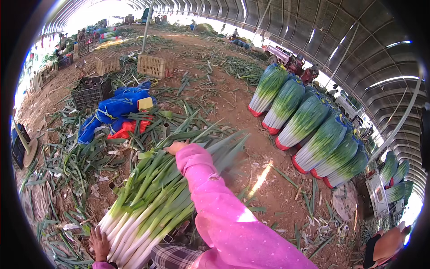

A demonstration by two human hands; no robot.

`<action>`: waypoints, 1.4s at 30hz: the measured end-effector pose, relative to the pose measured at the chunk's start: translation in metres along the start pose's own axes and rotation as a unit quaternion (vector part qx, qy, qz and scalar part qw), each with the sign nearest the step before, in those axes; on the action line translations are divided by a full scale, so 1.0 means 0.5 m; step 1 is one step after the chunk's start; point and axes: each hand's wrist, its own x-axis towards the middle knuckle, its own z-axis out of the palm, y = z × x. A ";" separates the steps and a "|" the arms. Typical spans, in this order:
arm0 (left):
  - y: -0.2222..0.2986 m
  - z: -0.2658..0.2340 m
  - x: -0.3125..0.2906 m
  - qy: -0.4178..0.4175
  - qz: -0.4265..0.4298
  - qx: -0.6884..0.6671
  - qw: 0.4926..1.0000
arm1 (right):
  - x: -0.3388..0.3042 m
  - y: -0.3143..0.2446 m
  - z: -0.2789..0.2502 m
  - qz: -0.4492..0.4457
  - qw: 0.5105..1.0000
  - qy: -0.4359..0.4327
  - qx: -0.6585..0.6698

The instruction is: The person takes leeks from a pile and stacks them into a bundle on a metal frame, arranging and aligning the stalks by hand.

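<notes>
A large pile of long green onions (154,197) lies slantwise in front of me, white ends toward me and green leaves pointing away. My left hand (99,244) is against the left side of the white stalks, its fingers apart. Reaching across the leafy part, my right arm in a pink sleeve ends in my right hand (178,147), whose fingers bend over the leaves at the upper left side. Its fingertips are partly hidden among the greens. To the right of that arm some leaf tips are smeared by motion.
Blue net sacks (116,107) and a red one (127,128) lie beyond the pile, near a black crate (92,92) and a tan crate (152,66). Several wrapped bundles of green onions (320,141) stand at the right. Loose leaves (71,157) litter the dirt floor.
</notes>
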 end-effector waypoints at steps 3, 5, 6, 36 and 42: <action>-0.014 -0.012 0.008 0.005 -0.005 0.008 1.000 | 0.007 0.029 -0.052 -0.149 0.970 -0.060 0.183; -0.018 0.003 0.002 0.000 -0.007 0.009 1.000 | 0.004 0.050 -0.081 -0.143 0.980 -0.002 0.140; -0.019 0.009 -0.001 -0.001 -0.006 0.009 1.000 | -0.003 0.054 -0.097 -0.141 0.980 -0.002 0.139; -0.136 0.067 0.080 0.196 0.157 0.116 0.961 | -0.501 -0.024 -0.047 -0.520 0.836 0.147 0.096; -0.231 0.042 -0.068 0.216 0.095 0.122 0.964 | -0.520 -0.230 0.049 -0.623 0.772 0.101 0.079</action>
